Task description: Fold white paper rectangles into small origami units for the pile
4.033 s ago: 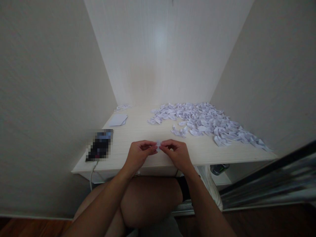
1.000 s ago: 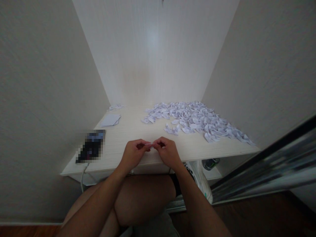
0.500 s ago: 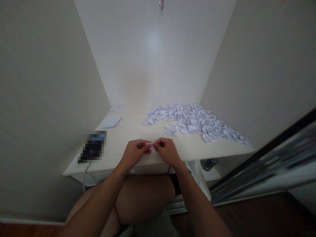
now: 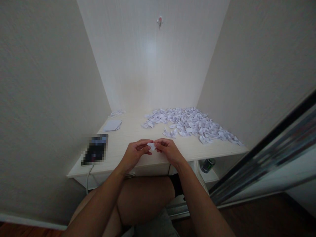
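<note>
Where three walls (image 4: 151, 72) enclose one desk (image 4: 133, 123), we hold one paper piece (image 4: 151, 146) near its front edge.
We count, left to right: one blurred dark object (image 4: 95, 149), one sheet stack (image 4: 112, 125), our left hand (image 4: 134, 154) and right hand (image 4: 169, 150) pinching the paper piece, one spread of folded papers (image 4: 189, 121) too numerous to count, one can (image 4: 207, 165) below.
</note>
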{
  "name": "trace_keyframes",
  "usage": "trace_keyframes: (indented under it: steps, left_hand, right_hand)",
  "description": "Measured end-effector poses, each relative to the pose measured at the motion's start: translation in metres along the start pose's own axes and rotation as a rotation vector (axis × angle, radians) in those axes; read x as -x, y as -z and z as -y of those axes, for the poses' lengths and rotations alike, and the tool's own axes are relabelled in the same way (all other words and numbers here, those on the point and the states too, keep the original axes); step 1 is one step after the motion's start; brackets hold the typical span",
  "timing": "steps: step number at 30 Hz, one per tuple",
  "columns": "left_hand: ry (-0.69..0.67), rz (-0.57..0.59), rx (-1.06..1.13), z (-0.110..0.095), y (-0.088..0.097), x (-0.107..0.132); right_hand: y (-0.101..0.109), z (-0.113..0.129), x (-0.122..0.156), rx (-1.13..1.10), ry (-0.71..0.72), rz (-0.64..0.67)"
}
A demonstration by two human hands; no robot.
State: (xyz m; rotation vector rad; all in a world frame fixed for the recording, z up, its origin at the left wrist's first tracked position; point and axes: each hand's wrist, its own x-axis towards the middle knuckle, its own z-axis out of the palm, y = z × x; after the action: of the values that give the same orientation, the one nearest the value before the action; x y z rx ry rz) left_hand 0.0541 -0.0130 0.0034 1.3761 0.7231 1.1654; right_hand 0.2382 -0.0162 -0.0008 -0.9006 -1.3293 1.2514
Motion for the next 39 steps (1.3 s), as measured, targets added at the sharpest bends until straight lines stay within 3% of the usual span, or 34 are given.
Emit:
trace_keyframes:
  steps: [8,15,23,35,39]
  left_hand:
    - [0.043,-0.146,0.230,0.004,-0.004,-0.001]
    - [0.079,-0.122,0.360,0.002,-0.002,0.000]
    - [0.178,-0.089,0.426,-0.007,0.001,0.002]
    - [0.228,0.072,0.232,-0.006,0.012,0.004]
    - [0.212,0.061,0.202,-0.006,0.011,0.004]
  right_hand:
    - [-0.001,0.002,0.002,-0.036,0.016,0.053]
    - [-0.012,0.001,0.004,-0.068,-0.037,0.010]
    - [-0.028,0.002,0.008,-0.392,-0.157,0.007]
    - [-0.018,0.015,0.007,-0.345,-0.290,0.065]
    - [-0.018,0.020,0.006,-0.275,-0.345,0.104]
